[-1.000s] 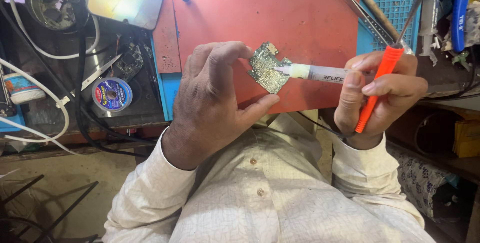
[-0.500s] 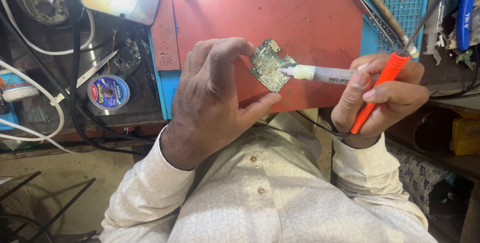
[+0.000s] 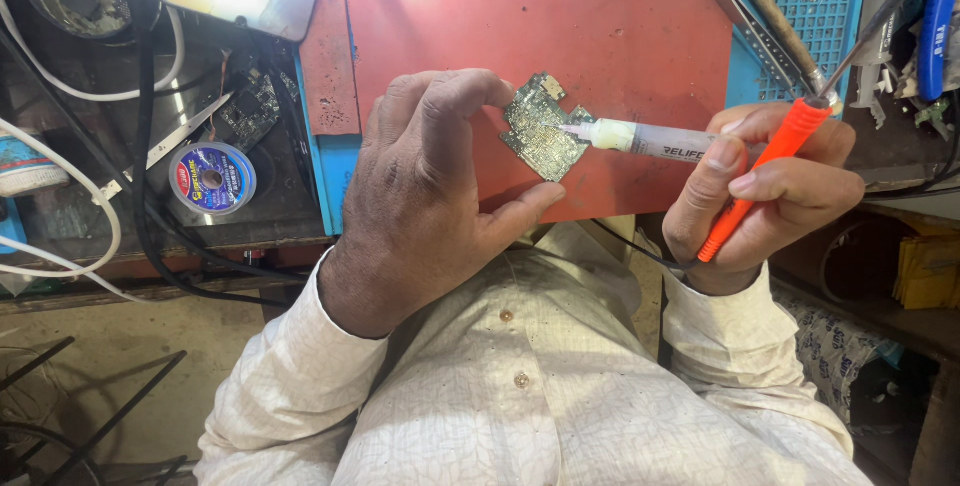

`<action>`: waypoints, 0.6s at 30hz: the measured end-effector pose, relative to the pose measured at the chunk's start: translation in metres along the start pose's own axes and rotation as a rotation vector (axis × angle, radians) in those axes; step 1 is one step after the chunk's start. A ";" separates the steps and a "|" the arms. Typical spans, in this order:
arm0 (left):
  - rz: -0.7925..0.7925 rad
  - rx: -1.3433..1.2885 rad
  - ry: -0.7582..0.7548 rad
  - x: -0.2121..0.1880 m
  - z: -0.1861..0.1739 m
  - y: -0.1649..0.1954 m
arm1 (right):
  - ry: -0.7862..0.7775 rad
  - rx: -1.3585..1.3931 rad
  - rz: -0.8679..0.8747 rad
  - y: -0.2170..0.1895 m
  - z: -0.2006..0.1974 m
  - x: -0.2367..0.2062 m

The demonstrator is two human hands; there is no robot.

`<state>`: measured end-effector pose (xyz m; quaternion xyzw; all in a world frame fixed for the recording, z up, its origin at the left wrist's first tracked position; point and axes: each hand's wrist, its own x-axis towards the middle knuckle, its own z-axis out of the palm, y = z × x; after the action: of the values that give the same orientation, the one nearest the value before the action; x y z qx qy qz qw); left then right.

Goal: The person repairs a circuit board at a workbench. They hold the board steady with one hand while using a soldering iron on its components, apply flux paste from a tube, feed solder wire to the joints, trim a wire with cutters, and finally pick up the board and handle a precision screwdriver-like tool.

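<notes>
Head view: left hand [image 3: 430, 186] is pinching a circuit board [image 3: 543, 126]. Right hand [image 3: 770, 186] is gripping a syringe [image 3: 650, 139] and an orange-handled tool [image 3: 760, 181], tip touching the board; dispensing judged underway, needing steadiness.

A left hand [image 3: 430, 186] pinches a small circuit board [image 3: 543, 126] above a red mat [image 3: 560, 16], while the right hand [image 3: 765, 191], at 3 o'clock, presses a syringe [image 3: 645, 138] tip against it, an orange-handled tool [image 3: 762, 174] gripped alongside.
</notes>
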<state>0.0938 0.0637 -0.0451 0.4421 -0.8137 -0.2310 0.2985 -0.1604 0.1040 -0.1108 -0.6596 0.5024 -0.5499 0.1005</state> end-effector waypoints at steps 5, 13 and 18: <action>-0.007 0.007 -0.003 0.000 0.001 0.000 | -0.002 0.008 0.004 0.002 0.001 0.000; -0.011 0.008 0.002 -0.001 0.000 0.001 | 0.024 -0.025 -0.049 0.004 -0.003 -0.001; -0.005 -0.010 0.010 -0.001 -0.001 0.003 | 0.248 -0.045 -0.237 0.022 -0.007 0.019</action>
<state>0.0928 0.0657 -0.0431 0.4439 -0.8099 -0.2334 0.3042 -0.1806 0.0815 -0.1115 -0.6432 0.4417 -0.6240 -0.0426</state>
